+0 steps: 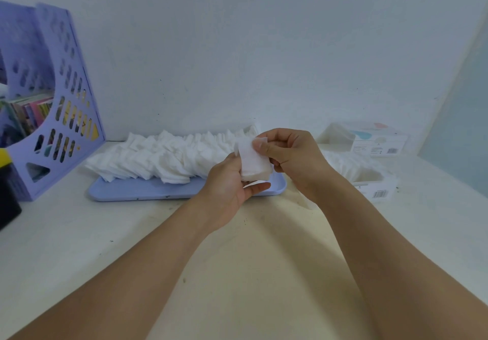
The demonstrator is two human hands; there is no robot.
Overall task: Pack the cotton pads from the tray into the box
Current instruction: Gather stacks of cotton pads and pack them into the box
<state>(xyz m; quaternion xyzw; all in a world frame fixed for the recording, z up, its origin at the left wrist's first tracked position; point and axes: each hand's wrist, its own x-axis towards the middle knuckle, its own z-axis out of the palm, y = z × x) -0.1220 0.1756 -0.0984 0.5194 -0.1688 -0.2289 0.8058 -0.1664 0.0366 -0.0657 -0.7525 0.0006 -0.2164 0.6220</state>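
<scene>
1. Left hand (232, 181) grips a small stack of cotton pads (254, 161) from below, fingers curled round it.
2. Right hand (293, 160) pinches the stack's top edge between thumb and fingers.
3. Stack is held up just in front of the blue tray (148, 190), off the worktop (250, 260).
4. Loose pads (163, 155) piled on the tray, left of and behind both hands.
5. Open box (369, 181) with pads inside, right of the right hand.
6. Purple file rack (50, 102) far left of the hands.

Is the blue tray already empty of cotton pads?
No, a big pile of cotton pads still lies on the blue tray.
</scene>
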